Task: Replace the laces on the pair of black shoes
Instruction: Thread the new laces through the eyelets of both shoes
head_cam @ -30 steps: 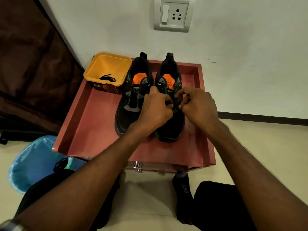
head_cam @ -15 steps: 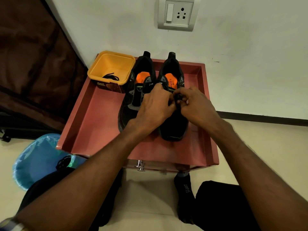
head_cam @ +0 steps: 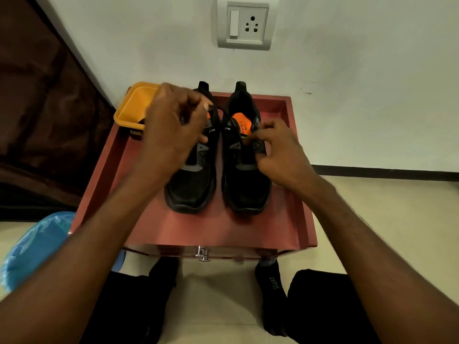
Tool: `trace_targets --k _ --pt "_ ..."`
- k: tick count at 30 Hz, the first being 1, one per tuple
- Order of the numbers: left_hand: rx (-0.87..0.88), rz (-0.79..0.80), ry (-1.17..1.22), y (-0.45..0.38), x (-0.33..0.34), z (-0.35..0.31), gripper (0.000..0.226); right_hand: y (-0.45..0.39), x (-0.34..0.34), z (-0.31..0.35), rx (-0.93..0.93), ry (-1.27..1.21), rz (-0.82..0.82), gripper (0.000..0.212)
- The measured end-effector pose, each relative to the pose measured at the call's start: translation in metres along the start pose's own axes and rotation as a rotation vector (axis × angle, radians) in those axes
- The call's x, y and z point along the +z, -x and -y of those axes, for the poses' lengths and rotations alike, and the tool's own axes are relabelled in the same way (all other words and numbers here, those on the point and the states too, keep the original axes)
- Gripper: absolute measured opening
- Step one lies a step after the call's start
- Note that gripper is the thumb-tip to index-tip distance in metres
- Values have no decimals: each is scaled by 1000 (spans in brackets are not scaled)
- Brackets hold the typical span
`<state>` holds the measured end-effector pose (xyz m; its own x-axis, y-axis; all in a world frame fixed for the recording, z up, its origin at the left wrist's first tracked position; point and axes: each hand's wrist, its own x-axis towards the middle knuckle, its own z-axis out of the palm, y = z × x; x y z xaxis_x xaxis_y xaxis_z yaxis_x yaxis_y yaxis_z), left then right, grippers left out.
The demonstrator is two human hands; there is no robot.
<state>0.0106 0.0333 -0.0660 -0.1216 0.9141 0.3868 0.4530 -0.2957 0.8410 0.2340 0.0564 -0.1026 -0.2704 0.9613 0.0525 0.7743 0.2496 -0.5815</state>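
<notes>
Red tray (head_cam: 301, 219): black shoes (head_cam: 244, 170), orange insoles (head_cam: 239, 121).

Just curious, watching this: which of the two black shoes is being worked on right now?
The shoe on the right: the right hand pinches at its eyelets, and the black lace runs from it to the left hand. The other shoe lies untouched.

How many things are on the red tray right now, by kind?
Black shoes: 2, the left shoe and the right shoe
Yellow tub: 1
Black lace, pinched by the left hand, running to the right shoe where the right hand works: 1
Total: 4, all on the red tray
</notes>
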Motion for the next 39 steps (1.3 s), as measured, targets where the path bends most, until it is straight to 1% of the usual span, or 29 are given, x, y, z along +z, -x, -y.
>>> trace_targets --k 1,2,4,6,9,12,13,14,16,17,19,21,24,27,31,35,39 --pt "38 6 -130 2 7 4 6 -1 -3 4 -8 -130 -12 42" --pt "73 14 -217 4 15 6 8 -1 -7 11 2 -291 12 41" --pt "97 36 -257 8 31 5 10 0 -14 22 32 -560 90 32" --pt "122 72 -242 9 41 3 12 2 -16 24 61 -678 103 24" --pt "154 124 -221 8 48 6 14 4 -20 19 125 -789 56 23" --pt "153 133 -224 11 48 11 13 6 -29 14 135 -844 172 20" --pt "142 149 -224 11 48 15 13 6 -30 13 140 -824 187 20" --pt "117 175 -233 11 46 19 17 6 -31 11 155 -791 164 18" --pt "57 276 -301 11 43 29 37 3 -29 5 200 -714 47 12" --pt "55 347 -378 11 42 33 49 2 -27 1 219 -674 -2 12" --pt "122 486 -547 15 42 38 65 0 -22 -6 234 -584 -38 11" --pt "176 558 -609 19 45 40 68 0 -17 -9 190 -432 -37 13" --pt "146 543 -578 18 46 39 68 2 -10 -6 123 -210 -67 18" --pt "94 545 -545 18 45 37 70 4 -5 -3 128 -127 -66 16" --pt "37 565 -489 17 46 41 72 4 0 2 115 -76 -36 19" --pt "-3 548 -434 16 48 45 73 5 5 2 97 -50 16 21" --pt "-30 530 -389 15 47 46 69 4 5 3 82 -64 -57 19"
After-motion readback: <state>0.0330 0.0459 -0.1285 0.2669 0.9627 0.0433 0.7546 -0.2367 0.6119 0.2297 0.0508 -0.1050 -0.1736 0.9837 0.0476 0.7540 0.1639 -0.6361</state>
